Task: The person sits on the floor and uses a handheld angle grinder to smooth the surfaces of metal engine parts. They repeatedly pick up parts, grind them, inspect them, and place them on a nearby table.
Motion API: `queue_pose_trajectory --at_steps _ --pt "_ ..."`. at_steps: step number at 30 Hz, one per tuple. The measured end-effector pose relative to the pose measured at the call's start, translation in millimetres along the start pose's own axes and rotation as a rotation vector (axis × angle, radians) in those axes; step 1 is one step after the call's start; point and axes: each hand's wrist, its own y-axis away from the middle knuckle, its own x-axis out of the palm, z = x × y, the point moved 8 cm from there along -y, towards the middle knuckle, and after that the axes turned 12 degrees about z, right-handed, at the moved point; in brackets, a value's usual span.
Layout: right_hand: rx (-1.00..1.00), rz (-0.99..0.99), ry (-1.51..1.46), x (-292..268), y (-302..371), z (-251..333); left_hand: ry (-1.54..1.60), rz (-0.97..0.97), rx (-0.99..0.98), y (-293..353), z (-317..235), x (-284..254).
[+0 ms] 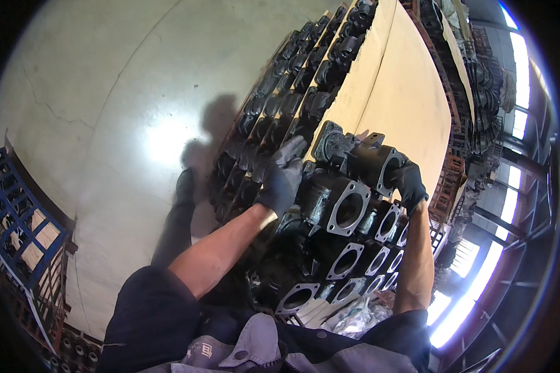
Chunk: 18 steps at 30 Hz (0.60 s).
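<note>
A black metal casting (370,163), a pipe-like housing with flanged ends, lies on top of the stack at the cardboard's near edge. My right hand (410,185), in a dark glove, grips the rim of its round opening, with some fingers hidden inside or behind it. To the left, my gloved left hand (282,179) reaches past the stack's side with its fingers stretched out. It holds nothing I can see, and whether it touches the castings beside it is unclear. Just below, a larger casting (330,202) turns its machined square flange toward the right.
Several similar castings (345,261) are stacked nearer to me, beside clear plastic wrap (358,317). A cardboard sheet (404,81) covers the layer beyond, with rows of castings (286,93) along its left side. A blue rack (22,217) stands on the grey floor (124,81) at the left.
</note>
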Motion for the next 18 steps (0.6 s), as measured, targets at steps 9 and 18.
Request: queue_pose_trajectory --at_steps 9,18 --pt "0.097 -0.198 0.402 15 25 12 -0.161 0.150 0.067 8 -23 12" --pt "-0.089 -0.051 1.154 -28 -1 -46 -0.460 0.173 0.065 10 -29 25"
